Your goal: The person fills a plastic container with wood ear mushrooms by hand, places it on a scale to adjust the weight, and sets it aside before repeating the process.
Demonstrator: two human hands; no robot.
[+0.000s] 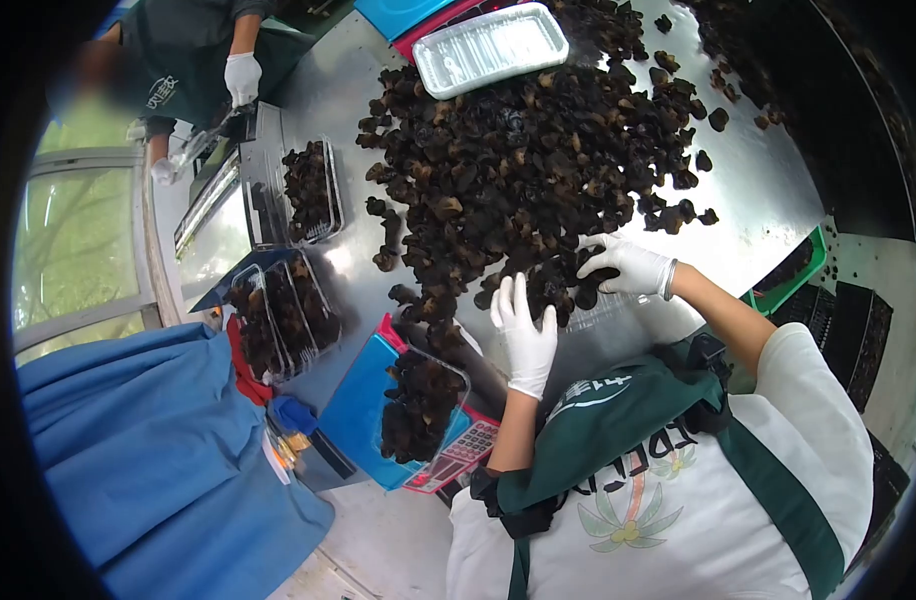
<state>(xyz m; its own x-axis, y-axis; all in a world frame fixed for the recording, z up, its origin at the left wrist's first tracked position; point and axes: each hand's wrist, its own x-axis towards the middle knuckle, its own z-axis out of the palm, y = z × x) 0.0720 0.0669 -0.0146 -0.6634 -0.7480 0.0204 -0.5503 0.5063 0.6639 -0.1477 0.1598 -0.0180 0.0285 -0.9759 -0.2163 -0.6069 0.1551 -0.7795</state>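
My left hand [526, 340], in a white glove, rests with fingers stretched out and apart against the near edge of a heap of dark wood ear mushrooms [508, 170]. Opposite it, my gloved right hand [628, 266] curls its fingers around some dark pieces. Between both hands lies a small mound of mushrooms [551, 283], over what looks like a clear plastic tray [596, 316], mostly hidden. Left of my left hand, a filled clear tray [421, 408] sits on a blue and pink scale [356, 400].
An unfilled clear tray [491, 50] lies on the far side of the heap. Filled trays [283, 315] stand at the left of the metal table [363, 290], near a wrapping machine [263, 190]. Across from me a gloved co-worker [193, 70] handles clear film. A green crate [790, 280] is at right.
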